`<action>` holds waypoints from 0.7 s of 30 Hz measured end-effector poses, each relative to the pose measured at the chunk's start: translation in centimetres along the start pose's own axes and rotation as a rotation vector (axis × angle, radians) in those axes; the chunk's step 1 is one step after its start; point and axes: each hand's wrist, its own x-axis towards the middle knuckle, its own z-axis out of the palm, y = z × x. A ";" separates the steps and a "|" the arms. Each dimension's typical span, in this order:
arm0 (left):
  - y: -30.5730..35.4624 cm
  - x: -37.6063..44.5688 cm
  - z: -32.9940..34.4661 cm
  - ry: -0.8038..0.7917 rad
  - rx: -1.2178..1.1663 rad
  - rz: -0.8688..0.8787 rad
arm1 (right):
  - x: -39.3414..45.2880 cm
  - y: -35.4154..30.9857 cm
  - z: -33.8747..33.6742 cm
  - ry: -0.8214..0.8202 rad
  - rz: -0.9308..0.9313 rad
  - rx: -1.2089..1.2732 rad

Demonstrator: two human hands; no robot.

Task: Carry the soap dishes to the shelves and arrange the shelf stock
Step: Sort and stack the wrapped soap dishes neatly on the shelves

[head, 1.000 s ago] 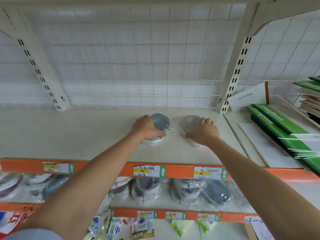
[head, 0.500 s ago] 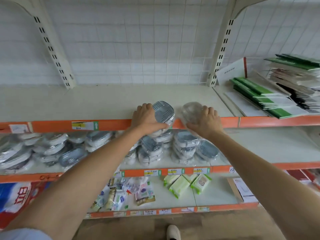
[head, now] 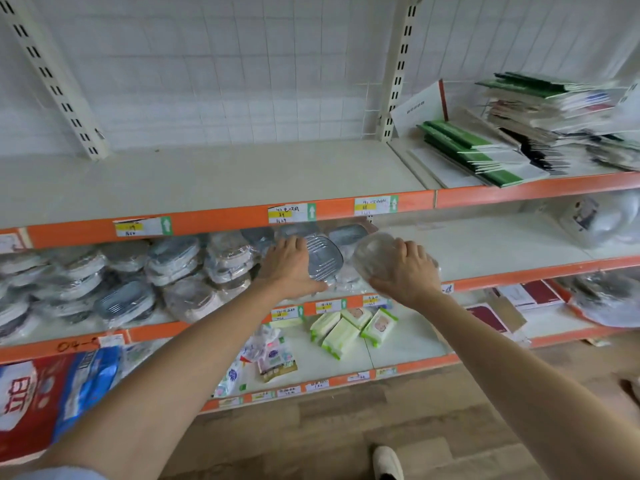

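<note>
Two hands held apart at mid shelf (head: 485,244): left hand (head: 289,266) grips grey dish (head: 323,259), right hand (head: 403,275) grips clear dish (head: 372,258); bagged plastic, prob. light, stiff, slippery w/ film, so hold by rims.

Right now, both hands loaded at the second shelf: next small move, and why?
Probably ease both dishes forward onto the second shelf. The left hand grips a grey ribbed soap dish and the right hand a clear one, both level with that shelf, where bagged soap dishes are already piled and bare board lies to the right.
</note>
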 end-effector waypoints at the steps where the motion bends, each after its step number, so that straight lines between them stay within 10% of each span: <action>1: 0.5 -0.1 0.4 -0.033 -0.003 -0.006 | -0.4 0.6 0.6 -0.023 0.016 0.010; 21: 17.8 4.6 10.3 -0.255 -0.072 -0.083 | 0.3 19.5 6.2 -0.255 0.156 0.099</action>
